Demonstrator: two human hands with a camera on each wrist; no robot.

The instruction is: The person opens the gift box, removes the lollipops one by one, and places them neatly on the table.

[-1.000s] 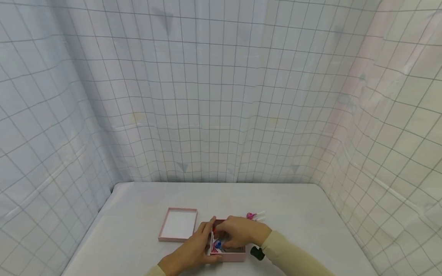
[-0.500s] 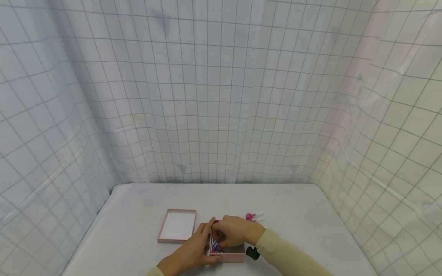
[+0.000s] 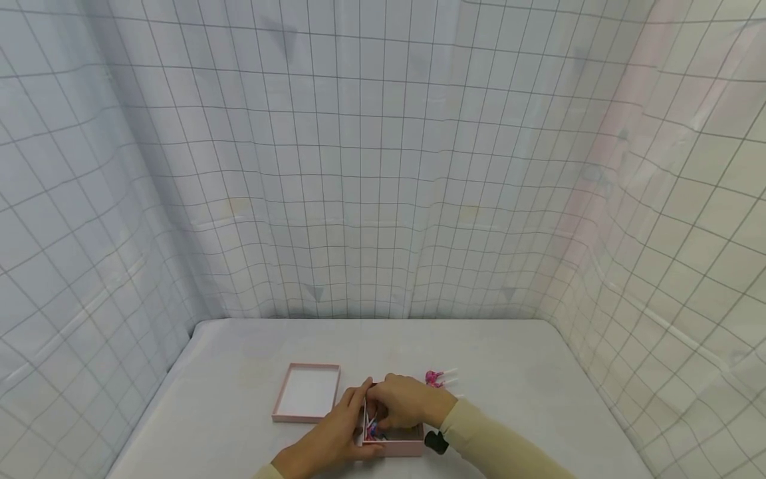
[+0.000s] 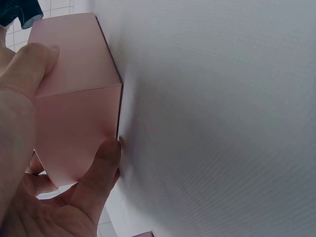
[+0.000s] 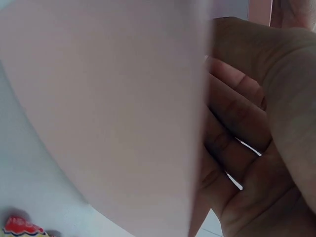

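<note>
A pink box (image 3: 402, 449) stands uncovered near the table's front edge. My left hand (image 3: 336, 429) grips its left side, thumb on the near wall and fingers along the left wall; the left wrist view shows the hand (image 4: 74, 197) spanning the box corner (image 4: 79, 128). Inside the box, at its left end, lie lollipops (image 3: 372, 432) in blue and pink wrappers with white sticks. My right hand (image 3: 403, 402) reaches in with curled fingers and seems to pinch one lollipop by its stick; its fingertips are largely hidden. In the right wrist view a pink wall covers much of the picture beside the curled fingers (image 5: 237, 113).
A pink-rimmed box lid (image 3: 308, 392), white inside, lies left of the box. Pink-wrapped lollipops (image 3: 433, 378) with white sticks lie on the table to the box's right. A black device (image 3: 436, 442) sits at the right wrist. Grid-patterned curtains (image 3: 383, 166) surround the white table (image 3: 509, 372).
My right thumb and fingers have drawn closer together and shifted slightly left inside the box, covering more of the blue lollipop. The left hand keeps its grip on the box.
</note>
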